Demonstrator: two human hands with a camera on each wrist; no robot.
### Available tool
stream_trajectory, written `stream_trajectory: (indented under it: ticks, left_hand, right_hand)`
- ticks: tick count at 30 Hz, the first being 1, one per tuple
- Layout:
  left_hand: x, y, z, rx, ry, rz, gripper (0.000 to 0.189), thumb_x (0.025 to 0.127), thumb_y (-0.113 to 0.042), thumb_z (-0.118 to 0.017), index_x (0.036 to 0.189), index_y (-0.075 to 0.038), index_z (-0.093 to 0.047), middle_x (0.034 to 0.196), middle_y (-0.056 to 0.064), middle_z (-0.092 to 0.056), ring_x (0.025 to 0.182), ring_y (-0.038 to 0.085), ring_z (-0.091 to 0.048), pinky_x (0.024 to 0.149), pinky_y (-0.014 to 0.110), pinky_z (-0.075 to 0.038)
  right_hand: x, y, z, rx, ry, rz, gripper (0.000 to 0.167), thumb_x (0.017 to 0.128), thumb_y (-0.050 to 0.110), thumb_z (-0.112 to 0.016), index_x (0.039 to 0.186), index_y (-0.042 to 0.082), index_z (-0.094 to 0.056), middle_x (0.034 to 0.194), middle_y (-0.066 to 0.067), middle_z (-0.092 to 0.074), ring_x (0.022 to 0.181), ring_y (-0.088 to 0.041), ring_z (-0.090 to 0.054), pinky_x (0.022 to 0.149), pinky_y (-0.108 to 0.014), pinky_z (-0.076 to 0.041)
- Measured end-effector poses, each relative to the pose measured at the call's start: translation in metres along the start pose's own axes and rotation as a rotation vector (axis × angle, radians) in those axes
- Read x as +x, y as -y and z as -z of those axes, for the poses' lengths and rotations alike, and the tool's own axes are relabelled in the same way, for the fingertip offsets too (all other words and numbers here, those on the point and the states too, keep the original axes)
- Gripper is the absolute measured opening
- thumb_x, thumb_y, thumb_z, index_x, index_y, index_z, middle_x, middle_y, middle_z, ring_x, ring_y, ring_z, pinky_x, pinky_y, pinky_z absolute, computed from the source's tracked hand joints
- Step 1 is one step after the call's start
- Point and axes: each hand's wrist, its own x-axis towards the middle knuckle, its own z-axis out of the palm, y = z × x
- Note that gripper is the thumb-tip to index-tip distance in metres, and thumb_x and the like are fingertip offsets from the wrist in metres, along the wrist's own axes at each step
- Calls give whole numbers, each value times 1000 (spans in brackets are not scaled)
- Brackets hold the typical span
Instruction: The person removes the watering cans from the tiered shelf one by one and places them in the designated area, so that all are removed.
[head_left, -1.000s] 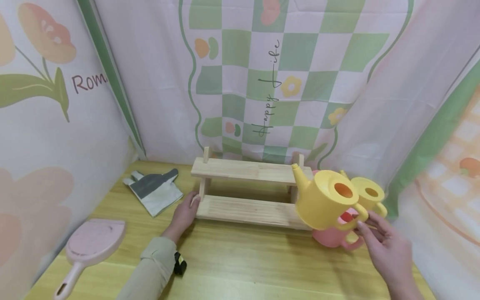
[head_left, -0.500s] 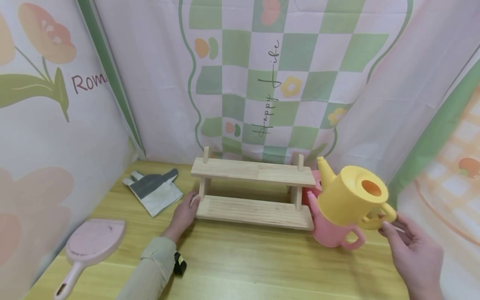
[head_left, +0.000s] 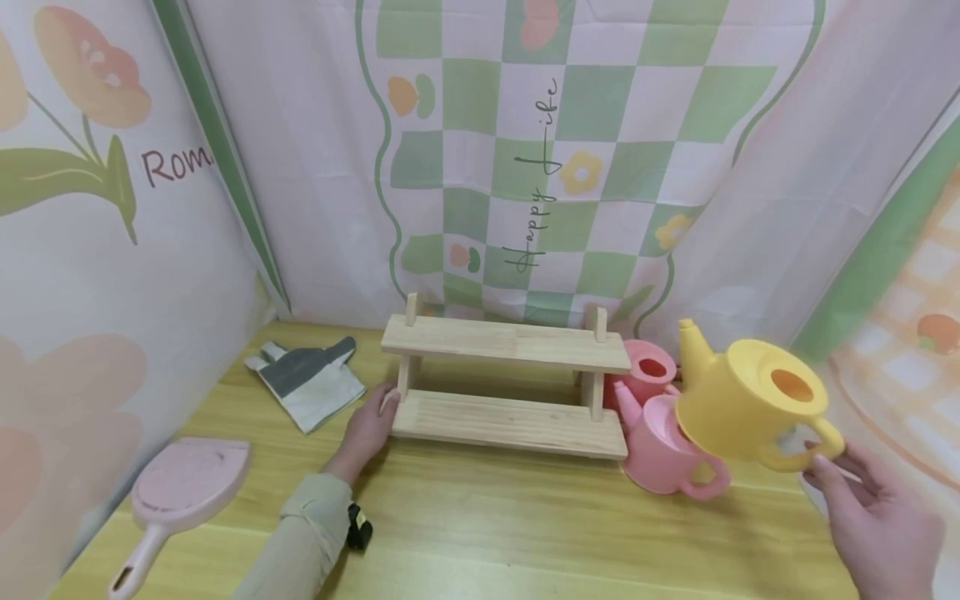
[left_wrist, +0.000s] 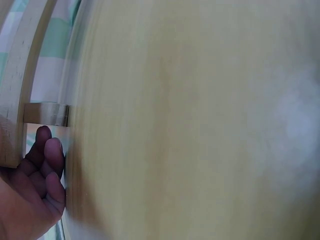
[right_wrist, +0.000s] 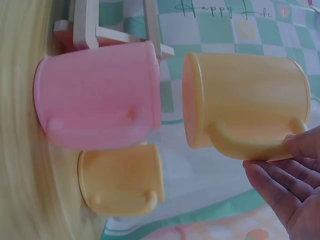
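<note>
My right hand (head_left: 885, 517) pinches the handle of a yellow watering can (head_left: 738, 408), held up off the table on the right side. In the right wrist view, thumb and fingers meet at the lower part of that handle. My left hand (head_left: 371, 425) grips the left end of a two-tier wooden shelf (head_left: 510, 425); in the left wrist view its fingers (left_wrist: 54, 155) curl below the board. A pink watering can (head_left: 660, 454) stands against the shelf's right end, with another pink watering can (head_left: 641, 362) behind it. A second yellow watering can (right_wrist: 122, 180) shows only in the right wrist view.
A grey and white glove (head_left: 307, 379) lies on the wooden table (head_left: 480, 533) left of the shelf. Nearer on the left is a pink dustpan (head_left: 187, 483). Printed curtains (head_left: 315, 167) enclose the back and sides.
The right hand has moved the yellow watering can rightward, away from the shelf, uncovering the pink cans. The other yellow can is now hidden in the head view. The left hand stays put.
</note>
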Motion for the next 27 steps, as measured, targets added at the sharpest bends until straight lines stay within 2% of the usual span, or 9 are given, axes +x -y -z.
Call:
stream_trajectory:
  ticks: [3,8,11,15,16,20,23,25,27]
  left_hand:
    - [0,0,0,-4,3,0,54,104,-45,-37,145,-11,-42,145,21,-47,129,43,-45,107,58,-35]
    - [0,-1,1,-7,1,6,52,104,-44,-38,145,-11,-43,144,21,-47,129,44,-45,106,59,-35]
    - [0,-2,1,-4,-3,8,51,104,-43,-39,144,-11,-43,144,21,-47,128,44,-46,106,59,-35]
    - [0,-2,1,0,-8,-1,50,105,-42,-39,144,-11,-43,143,22,-48,127,45,-46,106,59,-36]
    - [-1,-2,1,1,-9,-5,50,105,-41,-39,144,-11,-43,142,23,-48,127,45,-47,105,60,-36]
    - [-1,-2,1,-1,-10,-12,49,105,-40,-39,143,-10,-44,142,23,-48,126,45,-47,105,59,-36]
    - [-1,-2,1,-5,-8,-11,49,105,-40,-39,144,-11,-43,142,22,-48,126,45,-47,105,60,-36]
    - [-1,-2,1,-6,-7,-10,50,105,-40,-39,144,-11,-43,143,22,-48,126,45,-47,105,60,-36]
    - [-1,-2,1,-7,-6,-6,50,105,-41,-39,144,-11,-43,143,22,-48,127,45,-47,105,60,-36]
  right_hand:
    - [3,-6,5,-3,-5,-30,35,91,11,-70,125,17,-66,85,39,-60,65,16,-60,49,-4,-42]
    - [10,-16,11,57,-20,-54,35,94,5,-64,127,17,-64,89,33,-62,66,14,-61,66,1,-42]
    - [13,-24,14,225,-8,-58,38,94,-4,-58,125,17,-64,91,26,-66,69,10,-64,66,-3,-48]
    - [16,-32,17,462,-44,-40,40,91,-14,-55,122,9,-66,89,14,-71,68,4,-66,63,-7,-51]
    - [17,-34,17,492,-59,-28,40,90,-16,-55,122,6,-66,89,12,-72,68,4,-66,63,-8,-51]
    - [18,-40,19,505,-104,0,37,90,-16,-54,118,5,-67,88,12,-72,67,4,-66,62,-8,-51]
    - [19,-45,21,403,-121,4,37,92,-13,-55,118,9,-67,88,16,-70,68,7,-64,63,-6,-50]
    - [19,-49,23,425,-121,-38,38,92,-13,-55,117,12,-67,87,17,-70,68,7,-64,63,-6,-50]
    - [20,-53,24,402,-123,-91,38,93,-10,-55,115,17,-68,86,19,-69,68,8,-63,62,-5,-49]
